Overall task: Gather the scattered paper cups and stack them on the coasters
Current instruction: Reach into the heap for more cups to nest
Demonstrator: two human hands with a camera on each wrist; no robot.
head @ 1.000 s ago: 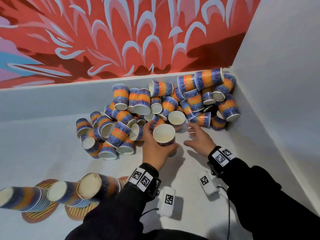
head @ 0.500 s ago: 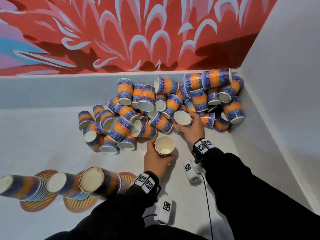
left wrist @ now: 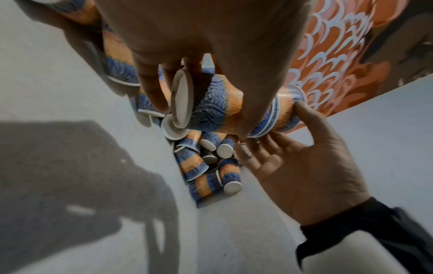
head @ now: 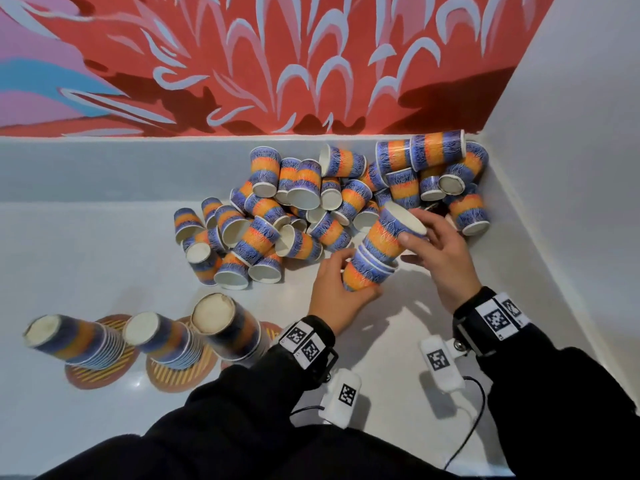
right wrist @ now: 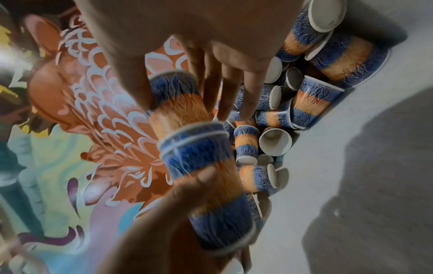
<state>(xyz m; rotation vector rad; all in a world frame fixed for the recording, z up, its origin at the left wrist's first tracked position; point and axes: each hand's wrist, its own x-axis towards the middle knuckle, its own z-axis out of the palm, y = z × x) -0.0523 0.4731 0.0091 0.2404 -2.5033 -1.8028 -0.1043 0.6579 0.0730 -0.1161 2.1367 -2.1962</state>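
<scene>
Head view: a heap of blue-and-orange paper cups (head: 311, 209) lies tumbled in the far right corner of the white surface (head: 86, 258), most on their sides or mouth-down, a few showing pale interiors with nothing visible inside. Near left, three stacks of nested cups (head: 152, 337) stand base-up on round striped coasters (head: 100, 370). Between the hands, a short nested stack (head: 375, 256) is held tilted above the surface — the left hand (head: 336, 292) has fingers and thumb curled round its lower cup, the right hand (head: 440, 247) has its fingertips on the top cup (head: 398, 225), thumb apart underneath. Both wrists carry black bands with printed square markers. Left wrist view: the left hand's fingers (left wrist: 150, 87) wrap the stack, the flat pale base of the bottom cup (left wrist: 181, 100) facing the camera; the right hand comes in palm-up, fingers spread and loosely bent, tips touching the stack's far end. Loose cups lie beyond. Right wrist view: the right thumb (right wrist: 131, 79) and fingers pinch the upper cup at its blue band — its body is seated in the rims of the cups below, which the left thumb (right wrist: 201, 178) presses. Loose cups crowd the corner to the right.
</scene>
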